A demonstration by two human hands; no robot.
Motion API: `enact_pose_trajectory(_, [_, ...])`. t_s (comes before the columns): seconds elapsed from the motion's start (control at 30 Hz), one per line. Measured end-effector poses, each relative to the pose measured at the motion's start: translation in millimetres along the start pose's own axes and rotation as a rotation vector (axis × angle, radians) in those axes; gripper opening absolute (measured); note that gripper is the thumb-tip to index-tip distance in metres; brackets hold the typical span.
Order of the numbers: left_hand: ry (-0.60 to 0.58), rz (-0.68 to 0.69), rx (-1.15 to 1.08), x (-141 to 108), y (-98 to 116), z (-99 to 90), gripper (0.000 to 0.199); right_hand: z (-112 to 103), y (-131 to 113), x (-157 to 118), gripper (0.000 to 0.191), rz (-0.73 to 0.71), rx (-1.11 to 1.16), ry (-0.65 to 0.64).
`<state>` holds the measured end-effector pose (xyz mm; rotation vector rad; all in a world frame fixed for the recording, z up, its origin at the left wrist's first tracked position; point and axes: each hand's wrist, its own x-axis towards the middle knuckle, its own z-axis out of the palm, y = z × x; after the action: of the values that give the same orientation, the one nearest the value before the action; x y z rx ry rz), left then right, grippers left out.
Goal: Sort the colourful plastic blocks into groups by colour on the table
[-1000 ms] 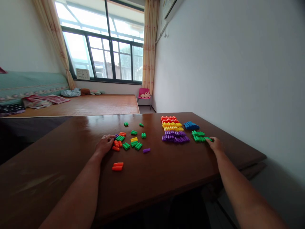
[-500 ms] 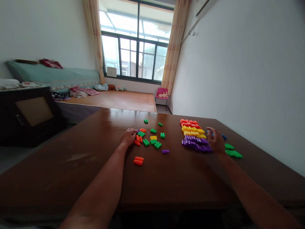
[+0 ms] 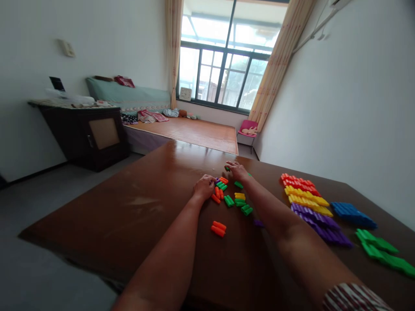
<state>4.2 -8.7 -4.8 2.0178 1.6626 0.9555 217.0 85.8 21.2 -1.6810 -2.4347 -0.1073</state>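
Small plastic pieces lie scattered mid-table: orange pieces (image 3: 218,229) nearest me, a yellow piece (image 3: 240,196) and green pieces (image 3: 228,201) farther back. My left hand (image 3: 204,187) rests at the left edge of this group, fingers curled against a small purple piece (image 3: 217,180). Over the far side of the group, my right hand (image 3: 236,169) has its fingers at a green piece (image 3: 227,168), closed on it. Under my right forearm a purple piece (image 3: 258,223) is partly hidden.
At the right stand rows of red (image 3: 300,185), yellow (image 3: 306,199), purple (image 3: 319,223), blue (image 3: 353,214) and green pieces (image 3: 384,252). Beyond the brown table (image 3: 145,216) are a bed (image 3: 201,134), a dark cabinet (image 3: 103,134) and a pink chair (image 3: 248,129).
My right hand has moved left from beside the sorted rows to the far green piece. My left hand stays by the loose pieces. The view has turned left.
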Motion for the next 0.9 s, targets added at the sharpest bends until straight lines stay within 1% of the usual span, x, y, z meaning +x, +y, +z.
enact_pose_trajectory(0.1, [0.010,-0.003,-0.017,-0.7,-1.7,2.1,0.024,3.1,2.2,15.2,0.040,0.001,0.032,-0.046])
enact_pose_trajectory(0.23, [0.016,0.001,-0.030,-1.6,-1.8,2.4,0.025,-4.0,11.1,19.5,0.033,0.055,0.042,-0.050])
enact_pose_trajectory(0.33, [0.008,0.008,-0.015,-1.5,-0.9,0.8,0.026,-15.1,14.9,10.3,0.022,0.105,0.065,-0.047])
enact_pose_trajectory(0.43, [-0.007,0.006,0.001,0.1,-0.9,-0.2,0.026,-26.3,14.5,-15.0,0.019,0.132,0.100,-0.019])
enact_pose_trajectory(0.5, [-0.015,0.015,0.009,2.0,-1.8,-0.2,0.027,-33.4,14.0,-42.6,0.023,0.154,0.211,0.054])
enact_pose_trajectory(0.6, [-0.016,0.032,0.023,5.9,-4.4,0.6,0.027,-45.9,20.1,-97.4,0.029,0.149,0.525,0.208])
enact_pose_trajectory(0.67, [-0.024,0.049,0.033,9.1,-6.6,1.1,0.028,-56.1,34.4,-139.5,0.035,0.144,0.688,0.302])
enact_pose_trajectory(0.7, [-0.029,0.059,0.037,10.8,-7.7,1.2,0.028,-61.6,46.3,-161.7,0.037,0.165,0.741,0.354])
enact_pose_trajectory(0.77, [-0.031,0.059,0.053,14.3,-9.6,1.1,0.028,-72.1,81.0,-209.1,0.043,0.270,0.816,0.494])
enact_pose_trajectory(0.8, [-0.043,0.067,0.063,15.8,-10.1,0.7,0.029,-76.3,103.5,-234.9,0.045,0.354,0.829,0.593])
enact_pose_trajectory(0.87, [-0.055,0.087,0.093,17.8,-10.2,-0.9,0.030,-81.0,154.9,-292.0,0.051,0.570,0.773,0.824])
enact_pose_trajectory(0.9, [-0.055,0.093,0.107,18.4,-9.8,-1.9,0.031,-80.6,181.7,-322.8,0.054,0.699,0.687,0.957])
